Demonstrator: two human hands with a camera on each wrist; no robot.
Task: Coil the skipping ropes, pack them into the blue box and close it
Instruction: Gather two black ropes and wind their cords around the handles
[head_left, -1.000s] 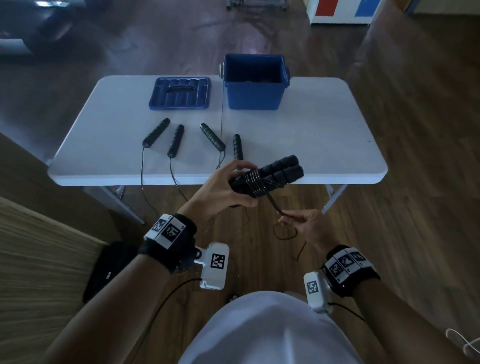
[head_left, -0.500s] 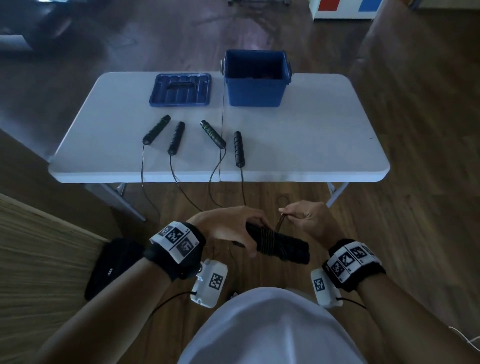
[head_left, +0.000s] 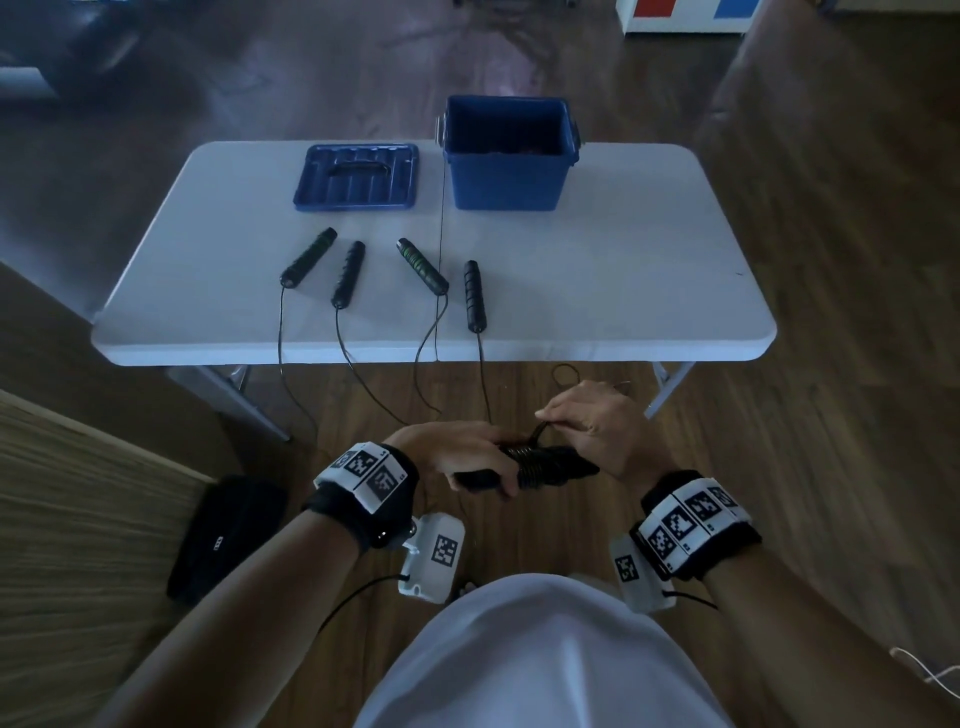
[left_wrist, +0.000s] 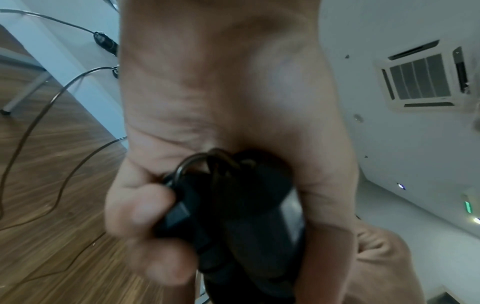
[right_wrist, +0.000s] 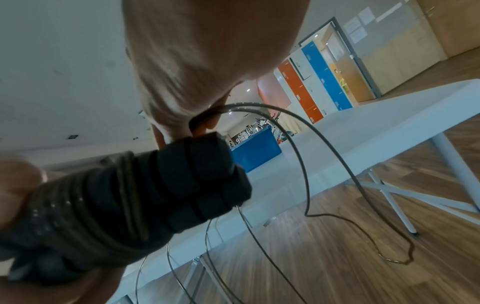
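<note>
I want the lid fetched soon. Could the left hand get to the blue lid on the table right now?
Probably not yet. The left hand grips the coiled skipping rope near the body, and the blue lid lies at the table's far side. Nothing covers the lid; the hand is simply occupied.

No word, brand or number can be read here. The white bands with black square code markers (head_left: 368, 467) on both wrists and the small white camera housings (head_left: 434, 557) under them carry only patterns. The pale paper sheets on the far wall (right_wrist: 359, 22) are too small to read.
</note>
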